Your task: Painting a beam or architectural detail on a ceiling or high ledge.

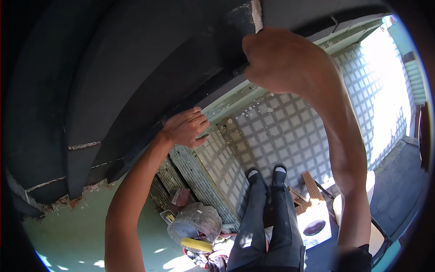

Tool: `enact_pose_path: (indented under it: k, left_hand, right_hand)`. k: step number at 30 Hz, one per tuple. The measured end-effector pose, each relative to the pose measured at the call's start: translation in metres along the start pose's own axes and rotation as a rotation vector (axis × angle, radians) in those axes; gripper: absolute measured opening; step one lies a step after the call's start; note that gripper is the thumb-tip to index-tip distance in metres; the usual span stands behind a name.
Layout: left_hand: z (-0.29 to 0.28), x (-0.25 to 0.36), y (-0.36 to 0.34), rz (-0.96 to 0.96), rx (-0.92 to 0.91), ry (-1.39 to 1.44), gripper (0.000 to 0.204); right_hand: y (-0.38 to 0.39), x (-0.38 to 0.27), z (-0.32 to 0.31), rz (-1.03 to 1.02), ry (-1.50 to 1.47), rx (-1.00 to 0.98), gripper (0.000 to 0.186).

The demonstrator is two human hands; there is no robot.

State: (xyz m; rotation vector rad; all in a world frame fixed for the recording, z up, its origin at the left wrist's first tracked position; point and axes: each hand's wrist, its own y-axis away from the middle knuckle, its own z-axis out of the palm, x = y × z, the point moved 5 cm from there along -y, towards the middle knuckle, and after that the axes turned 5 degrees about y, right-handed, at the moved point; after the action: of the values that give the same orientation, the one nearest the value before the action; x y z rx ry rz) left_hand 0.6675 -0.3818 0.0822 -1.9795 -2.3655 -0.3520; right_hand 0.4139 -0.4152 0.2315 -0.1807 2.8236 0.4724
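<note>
A large dark grey panelled surface [149, 68] with cracked, chipped seams fills the upper left. My left hand [186, 127] rests against its lower edge, fingers slightly bent and thumb held apart, with nothing visible in it. Farther right and higher, my right hand [281, 59] is closed at the same dark surface, just below a pale, rough seam [257, 16]. A small dark tip shows beside its fingers; what the fist holds is hidden by the back of the hand.
Below lies a tiled floor [290, 122] with white crumbs. A dirty bucket [199, 217] with a yellow object [197, 245] stands lower left, beside weathered boards [197, 174]. Near my legs are a brown woven piece [312, 186] and a white panel with a dark oval [315, 228].
</note>
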Motion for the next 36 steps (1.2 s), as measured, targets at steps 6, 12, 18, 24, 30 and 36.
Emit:
enact_pose_path:
  k: [6, 12, 18, 24, 30, 36]
  left_hand:
    - [0.003, -0.002, 0.001, -0.039, -0.069, -0.010, 0.038]
    - [0.003, -0.001, -0.004, -0.016, -0.044, -0.040, 0.039]
    - [-0.002, -0.001, 0.002, -0.033, -0.045, -0.024, 0.034]
    - [-0.002, 0.001, -0.006, -0.024, -0.017, -0.029, 0.036]
    - [-0.002, 0.001, 0.000, -0.020, -0.019, -0.061, 0.036]
    - [0.000, 0.000, -0.003, -0.032, -0.038, -0.041, 0.037]
  right_hand:
    - [0.010, -0.006, -0.016, -0.099, -0.018, 0.192, 0.020]
    - [0.068, 0.008, 0.021, -0.054, -0.203, 0.659, 0.029]
    - [0.093, 0.004, 0.098, -0.001, -0.567, 0.751, 0.048]
    - [0.049, -0.014, 0.163, -0.050, -0.545, 0.760, 0.063]
    - [0.049, -0.021, 0.173, 0.016, -0.538, 0.609, 0.066]
    - [0.062, -0.021, 0.147, 0.076, -0.480, 0.399, 0.065]
